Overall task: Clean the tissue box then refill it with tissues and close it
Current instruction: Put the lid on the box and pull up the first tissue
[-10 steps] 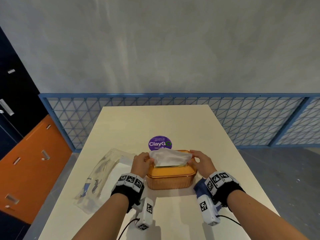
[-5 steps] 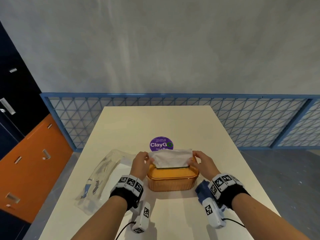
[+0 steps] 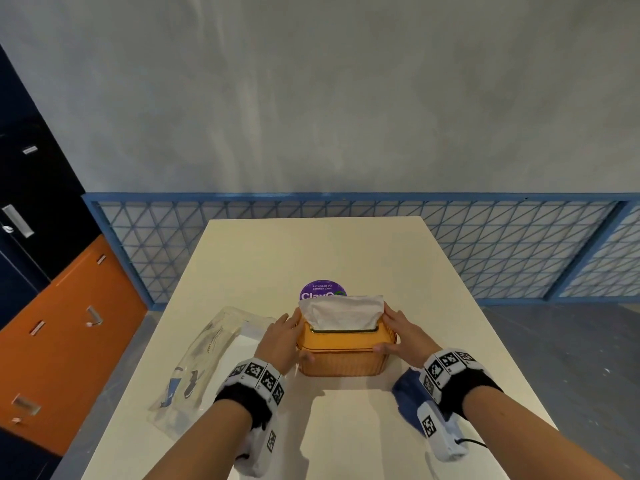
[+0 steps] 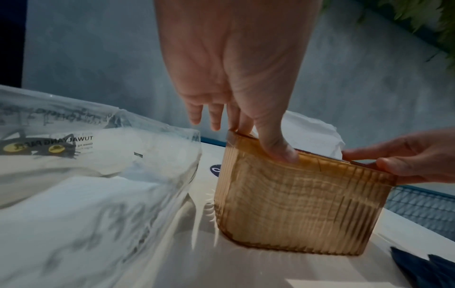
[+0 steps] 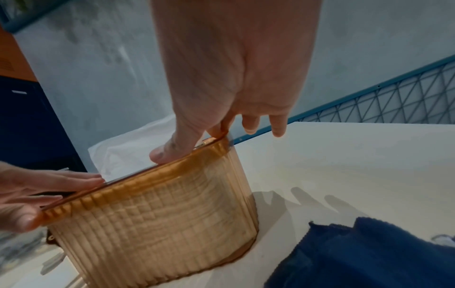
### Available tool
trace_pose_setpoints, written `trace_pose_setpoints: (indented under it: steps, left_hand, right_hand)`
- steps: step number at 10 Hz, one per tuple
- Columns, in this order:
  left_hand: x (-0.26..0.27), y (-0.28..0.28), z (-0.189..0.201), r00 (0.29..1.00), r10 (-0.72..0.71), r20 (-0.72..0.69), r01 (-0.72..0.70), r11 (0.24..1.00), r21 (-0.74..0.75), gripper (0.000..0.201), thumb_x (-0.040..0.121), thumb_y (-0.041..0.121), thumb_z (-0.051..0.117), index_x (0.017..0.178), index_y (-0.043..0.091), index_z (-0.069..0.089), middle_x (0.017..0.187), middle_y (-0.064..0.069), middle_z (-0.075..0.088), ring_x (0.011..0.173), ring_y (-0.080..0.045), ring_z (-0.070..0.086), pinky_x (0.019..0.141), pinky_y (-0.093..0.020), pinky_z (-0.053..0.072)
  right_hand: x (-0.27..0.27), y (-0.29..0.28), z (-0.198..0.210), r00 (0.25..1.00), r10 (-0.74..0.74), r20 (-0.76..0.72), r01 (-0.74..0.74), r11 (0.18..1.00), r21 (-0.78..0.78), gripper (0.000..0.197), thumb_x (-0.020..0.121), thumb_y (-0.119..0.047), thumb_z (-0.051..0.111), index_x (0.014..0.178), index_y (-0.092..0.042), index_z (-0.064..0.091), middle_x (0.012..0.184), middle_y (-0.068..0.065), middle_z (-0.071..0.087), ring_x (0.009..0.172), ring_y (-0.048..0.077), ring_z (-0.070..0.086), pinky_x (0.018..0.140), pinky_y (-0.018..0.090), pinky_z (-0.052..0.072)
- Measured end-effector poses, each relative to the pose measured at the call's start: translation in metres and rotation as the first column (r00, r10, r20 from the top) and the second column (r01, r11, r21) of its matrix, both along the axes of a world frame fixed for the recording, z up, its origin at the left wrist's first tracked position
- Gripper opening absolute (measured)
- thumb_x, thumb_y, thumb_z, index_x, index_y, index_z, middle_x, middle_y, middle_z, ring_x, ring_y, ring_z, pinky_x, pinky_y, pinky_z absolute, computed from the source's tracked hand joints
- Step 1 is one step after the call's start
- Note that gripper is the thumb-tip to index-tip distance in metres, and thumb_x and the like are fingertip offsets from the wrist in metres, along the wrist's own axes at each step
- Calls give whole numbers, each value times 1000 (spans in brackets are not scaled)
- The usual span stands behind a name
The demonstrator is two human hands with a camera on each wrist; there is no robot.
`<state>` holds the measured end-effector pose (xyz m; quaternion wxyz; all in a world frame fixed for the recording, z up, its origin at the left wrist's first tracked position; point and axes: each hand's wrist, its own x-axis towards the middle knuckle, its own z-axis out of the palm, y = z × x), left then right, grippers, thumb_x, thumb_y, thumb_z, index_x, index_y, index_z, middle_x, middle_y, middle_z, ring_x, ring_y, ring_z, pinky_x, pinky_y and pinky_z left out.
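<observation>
Your left hand (image 3: 280, 336) and right hand (image 3: 401, 332) have let go of the tissue (image 3: 341, 311). Their straight fingers now press the lid (image 3: 343, 340) ends of the amber tissue box (image 3: 341, 360) on the table (image 3: 311, 251). Closing looks nearly done.

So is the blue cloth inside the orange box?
No, the blue cloth lies on the table beside the orange box.
</observation>
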<state>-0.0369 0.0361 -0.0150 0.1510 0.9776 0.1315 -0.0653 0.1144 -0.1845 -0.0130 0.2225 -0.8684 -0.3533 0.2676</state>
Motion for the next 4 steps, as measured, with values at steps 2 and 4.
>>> trace_pose_setpoints:
  steps: [2,4]
  left_hand:
    - [14,6,3,999,17,-46,-14,998,65,83,81,48,63,148,19,23,156,4,22,133,-24,33,111,-40,31]
    - [-6,-4,9,991,134,27,-132,990,-46,103,74,80,34,152,19,6,160,0,7,146,-26,11,120,-37,16]
  right_hand:
    - [10,10,4,998,13,54,-7,994,-108,91,89,-42,58,151,-19,-5,160,-5,-11,147,31,-5,120,44,15]
    - [1,0,14,995,-83,56,84,996,-7,84,90,-43,55,151,-18,3,160,-3,-2,148,27,-9,121,45,9]
